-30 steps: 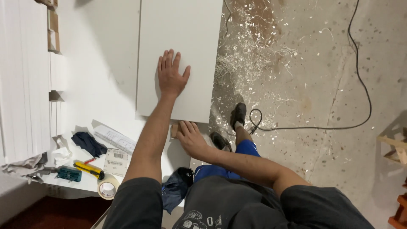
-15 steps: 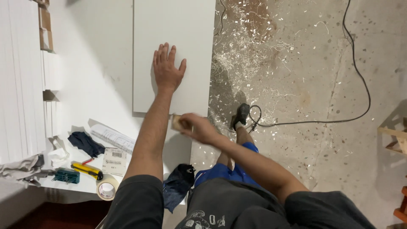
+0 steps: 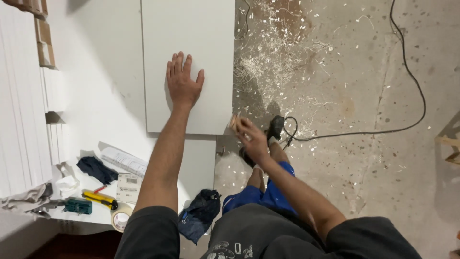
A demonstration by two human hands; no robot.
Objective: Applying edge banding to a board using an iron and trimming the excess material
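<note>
Panel: the white panel point(image 3: 191, 43) lies flat on the white worktop point(image 3: 96, 72), its long axis running away from me, its right edge flush over the floor side
Left hand: my left hand point(image 3: 183, 81) rests palm down on the panel's lower half, fingers spread wide, gripping nothing, just pressing
Right hand: my right hand point(image 3: 249, 136) hangs off the panel's near right corner, just beside it and above the floor, fingers closed around a small tan block point(image 3: 235, 122); the hand is blurred, so I cannot tell exactly how the block sits in it
Key relation: I see the panel's near right corner lying up and to the left of the block, close but apart; the right hand is the nearer one to that corner and edge
Nearby: tape roll point(image 3: 120, 218), yellow knife point(image 3: 98, 198) and dark cloth point(image 3: 96, 169) sit at the worktop's near end; black cable point(image 3: 364, 132) and shavings point(image 3: 268, 52) on the concrete floor point(image 3: 383, 192)
</note>
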